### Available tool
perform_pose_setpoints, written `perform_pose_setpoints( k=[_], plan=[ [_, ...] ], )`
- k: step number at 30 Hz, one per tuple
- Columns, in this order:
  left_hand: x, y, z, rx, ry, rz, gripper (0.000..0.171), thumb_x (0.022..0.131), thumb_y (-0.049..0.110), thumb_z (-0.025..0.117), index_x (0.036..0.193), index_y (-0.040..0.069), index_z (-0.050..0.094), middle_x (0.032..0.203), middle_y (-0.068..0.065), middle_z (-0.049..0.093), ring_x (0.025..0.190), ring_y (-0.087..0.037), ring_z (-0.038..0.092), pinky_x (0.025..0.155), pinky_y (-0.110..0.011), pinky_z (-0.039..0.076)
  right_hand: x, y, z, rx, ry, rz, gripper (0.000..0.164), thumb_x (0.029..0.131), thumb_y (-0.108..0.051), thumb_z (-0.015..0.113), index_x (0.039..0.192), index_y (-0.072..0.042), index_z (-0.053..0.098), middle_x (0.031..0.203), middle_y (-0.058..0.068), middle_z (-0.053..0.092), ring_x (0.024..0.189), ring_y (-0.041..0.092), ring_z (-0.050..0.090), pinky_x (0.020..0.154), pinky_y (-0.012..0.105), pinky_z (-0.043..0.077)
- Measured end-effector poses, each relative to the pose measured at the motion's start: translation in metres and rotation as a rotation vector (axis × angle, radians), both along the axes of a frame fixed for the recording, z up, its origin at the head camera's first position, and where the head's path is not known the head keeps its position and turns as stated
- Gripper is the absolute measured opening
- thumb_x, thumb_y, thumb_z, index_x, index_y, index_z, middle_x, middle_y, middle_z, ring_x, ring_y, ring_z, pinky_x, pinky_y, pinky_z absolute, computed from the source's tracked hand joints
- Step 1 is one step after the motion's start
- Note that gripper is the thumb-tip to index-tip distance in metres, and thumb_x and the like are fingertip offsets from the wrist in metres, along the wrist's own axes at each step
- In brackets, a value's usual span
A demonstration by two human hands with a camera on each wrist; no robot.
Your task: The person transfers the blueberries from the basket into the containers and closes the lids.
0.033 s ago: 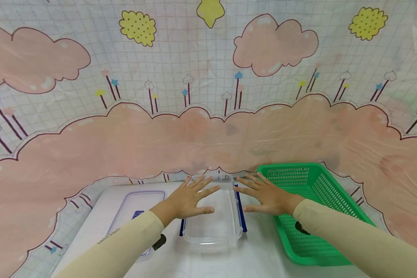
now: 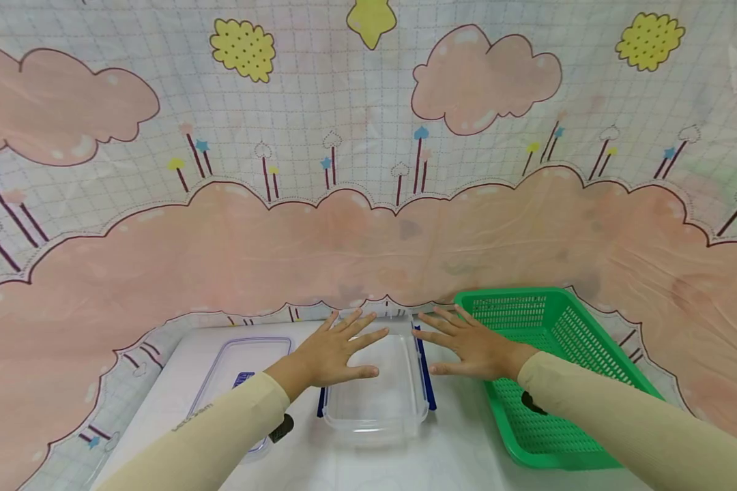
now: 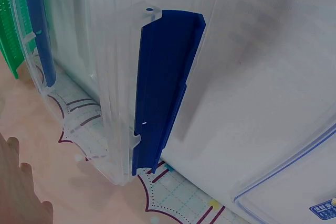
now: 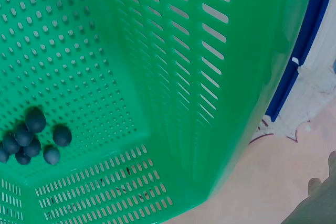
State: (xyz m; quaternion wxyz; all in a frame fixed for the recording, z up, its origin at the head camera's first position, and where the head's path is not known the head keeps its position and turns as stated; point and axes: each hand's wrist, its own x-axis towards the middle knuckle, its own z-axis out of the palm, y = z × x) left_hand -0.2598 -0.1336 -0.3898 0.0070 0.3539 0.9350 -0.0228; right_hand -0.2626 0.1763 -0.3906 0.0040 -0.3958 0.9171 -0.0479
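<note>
Both hands hover with fingers spread and hold nothing. My left hand is over the left side of a clear plastic food container, which has no lid on it. My right hand is between the container's right side and a green plastic basket. Blue locking flaps hang down along the container's sides. Several dark, round, fruit-like things lie in the basket in the right wrist view; the right forearm hides them from the head camera.
A clear lid with a blue-edged seal and a blue label lies left of the container, partly under the left forearm. The white table meets a patterned cloth that rises behind it and at both sides.
</note>
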Motion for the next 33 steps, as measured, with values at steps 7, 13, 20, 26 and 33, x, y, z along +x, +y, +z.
perform_pose_setpoints(
  k=[7,13,20,26,33],
  plan=[
    [0.002,0.001,-0.005,0.030,-0.006,-0.008,0.072,0.094,0.073,0.031,0.156,0.040,0.019,0.165,0.001,0.010,0.152,-0.026,0.008,0.120,-0.059,0.005,0.002,0.001,-0.004,-0.030,-0.023,0.007,0.066,0.097,-0.055,0.047,0.155,-0.029,0.030,0.164,0.003,0.017,0.151,0.034,0.008,0.118,0.062,-0.001],
    [-0.002,-0.011,-0.019,0.170,0.116,0.071,0.058,0.098,0.057,0.046,0.147,0.027,0.046,0.149,-0.006,0.045,0.140,-0.031,0.039,0.113,-0.053,0.032,0.000,0.010,-0.005,-0.105,-0.050,-0.017,0.065,0.099,-0.050,0.050,0.155,-0.022,0.032,0.163,0.009,0.020,0.150,0.038,0.010,0.117,0.064,0.008],
    [0.007,-0.019,-0.035,0.381,0.076,0.412,0.037,0.092,0.034,0.068,0.124,0.016,0.066,0.110,-0.006,0.063,0.084,-0.019,0.062,0.067,-0.036,0.054,-0.007,0.035,-0.007,-0.262,-0.129,-0.124,0.061,0.102,-0.048,0.046,0.155,-0.023,0.032,0.161,0.007,0.025,0.148,0.040,0.019,0.111,0.069,0.022],
    [0.014,-0.022,-0.046,0.598,-0.035,0.550,0.035,0.088,0.019,0.071,0.121,0.007,0.067,0.095,-0.008,0.064,0.072,-0.014,0.054,0.063,-0.032,0.046,-0.019,0.059,-0.002,-0.424,-0.190,-0.260,0.056,0.105,-0.043,0.040,0.154,-0.017,0.032,0.157,0.016,0.031,0.144,0.044,0.026,0.109,0.068,0.024],
    [0.019,-0.027,-0.055,0.885,-0.171,0.610,0.032,0.089,0.010,0.068,0.120,0.004,0.066,0.084,-0.006,0.066,0.054,-0.013,0.058,0.050,-0.028,0.051,-0.030,0.089,0.006,-0.498,-0.250,-0.400,0.064,0.105,-0.050,0.033,0.155,-0.011,0.028,0.158,0.021,0.026,0.143,0.047,0.024,0.108,0.069,0.025]
  ],
)
